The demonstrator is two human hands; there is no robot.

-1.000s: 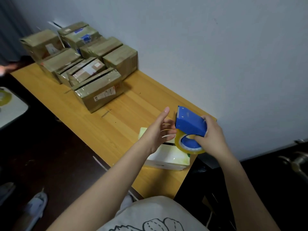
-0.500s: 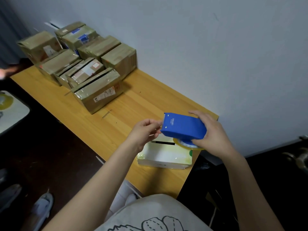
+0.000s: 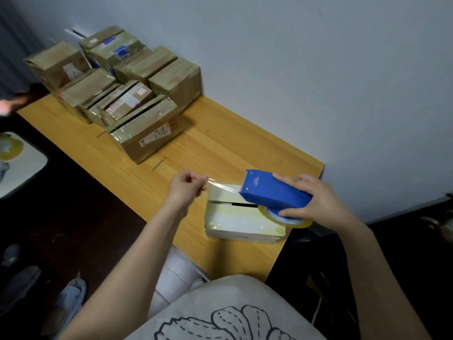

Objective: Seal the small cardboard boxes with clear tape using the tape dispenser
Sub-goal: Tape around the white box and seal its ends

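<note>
Pale grey wall [image 3: 318, 69] stands behind a wooden worktop [image 3: 220, 143] that runs from the far left to the near right. At its far end we see a group of brown boxes [image 3: 137, 101], set close together and touching, most of them shiny with tape.

At the near end, close to the corner of the worktop, lies a pale box [image 3: 235, 219] with a dark gap between its top flaps. Above this box the right hand [image 3: 321, 200] grips the blue tape dispenser [image 3: 272, 190], with the fingers over its top and the thumb on the near side. Below the blue body the roll of tape [image 3: 286, 219] shows yellowish.

From the front edge of the dispenser a strip of clear tape [image 3: 223, 185] is stretched to the left, over the far part of the pale box. We cannot tell whether it touches the box. The left hand [image 3: 186, 186] pinches the free end of this strip between thumb and curled fingers, just beyond the left edge of the box.

Near us a grey garment [image 3: 220, 312] with a drawn pattern fills the bottom. On the dark floor [image 3: 73, 217] at the left we see a light shoe [image 3: 71, 298].
</note>
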